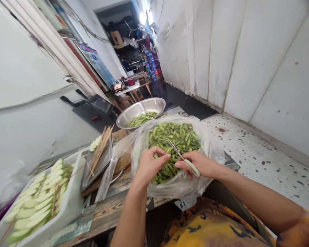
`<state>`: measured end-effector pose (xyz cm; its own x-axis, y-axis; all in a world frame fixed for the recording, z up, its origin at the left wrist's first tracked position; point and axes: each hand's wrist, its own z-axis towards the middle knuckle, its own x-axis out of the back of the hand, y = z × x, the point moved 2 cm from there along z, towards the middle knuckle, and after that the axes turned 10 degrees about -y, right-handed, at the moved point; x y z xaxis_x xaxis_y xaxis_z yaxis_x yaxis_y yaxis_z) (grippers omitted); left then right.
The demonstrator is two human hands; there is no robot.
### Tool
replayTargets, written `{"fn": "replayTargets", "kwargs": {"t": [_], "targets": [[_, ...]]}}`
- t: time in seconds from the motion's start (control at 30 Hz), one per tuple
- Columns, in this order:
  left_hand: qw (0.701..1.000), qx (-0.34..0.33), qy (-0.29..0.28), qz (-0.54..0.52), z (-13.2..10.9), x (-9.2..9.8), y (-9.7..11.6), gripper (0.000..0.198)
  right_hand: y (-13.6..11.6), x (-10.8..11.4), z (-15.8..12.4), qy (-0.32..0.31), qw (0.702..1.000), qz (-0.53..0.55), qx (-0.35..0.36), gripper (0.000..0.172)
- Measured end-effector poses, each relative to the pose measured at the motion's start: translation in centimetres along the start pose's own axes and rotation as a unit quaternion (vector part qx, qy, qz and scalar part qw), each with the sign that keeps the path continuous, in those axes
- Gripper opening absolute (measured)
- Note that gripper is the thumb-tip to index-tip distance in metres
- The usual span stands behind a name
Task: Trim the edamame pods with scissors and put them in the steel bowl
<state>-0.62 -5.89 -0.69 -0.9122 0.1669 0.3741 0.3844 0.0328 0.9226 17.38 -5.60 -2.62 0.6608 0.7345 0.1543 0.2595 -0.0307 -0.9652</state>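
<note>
Green soybean pods (180, 135) fill a clear plastic bag (141, 142) on the table in front of me. Over the near part of the pile, my left hand (152, 163) has its fingers curled toward the thumb. Green shows by those fingers, but whether a pod is pinched there I cannot make out. Scissors (192, 167) with pale green handles are in the grip of my right hand (195, 163), their blades pointing up and left above the pods. Beyond the bag stands a steel bowl (122, 120) with more pods inside.
At the left, a white tray (77, 185) holds skewered pale green slices. Wooden skewers (101, 147) lie on a metal tray beside it. The wooden table (110, 216) runs beneath. Further off are a small white table (130, 89) with stools, and a white wall (229, 51) on the right.
</note>
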Motion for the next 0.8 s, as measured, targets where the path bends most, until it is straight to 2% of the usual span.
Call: {"fn": "replayTargets", "kwargs": {"t": [0.1, 0.33, 0.6, 0.73, 0.8], "targets": [[1.000, 0.003, 0.008, -0.022, -0.1, 0.0, -0.3, 0.030, -0.2, -0.2, -0.1, -0.015, 1.000, 0.021, 0.003, 0.041], [1.000, -0.007, 0.029, -0.005, -0.4, -0.3, -0.3, 0.030, -0.1, -0.3, 0.3, -0.007, 1.000, -0.005, 0.000, 0.042], [1.000, -0.009, 0.015, -0.015, -0.5, -0.7, -0.5, 0.029, 0.0, 0.3, 0.0, 0.003, 0.995, -0.104, 0.002, 0.043], [0.999, -0.001, 0.002, -0.047, -0.5, -0.8, -0.4, 0.030, 0.6, 0.0, 0.1, 0.014, 0.996, -0.084, 0.009, 0.043], [0.997, 0.010, -0.023, -0.073, -0.4, -1.0, -0.4, 0.031, 1.0, -0.1, 0.2, 0.021, 0.998, -0.052, 0.010, 0.044]]}}
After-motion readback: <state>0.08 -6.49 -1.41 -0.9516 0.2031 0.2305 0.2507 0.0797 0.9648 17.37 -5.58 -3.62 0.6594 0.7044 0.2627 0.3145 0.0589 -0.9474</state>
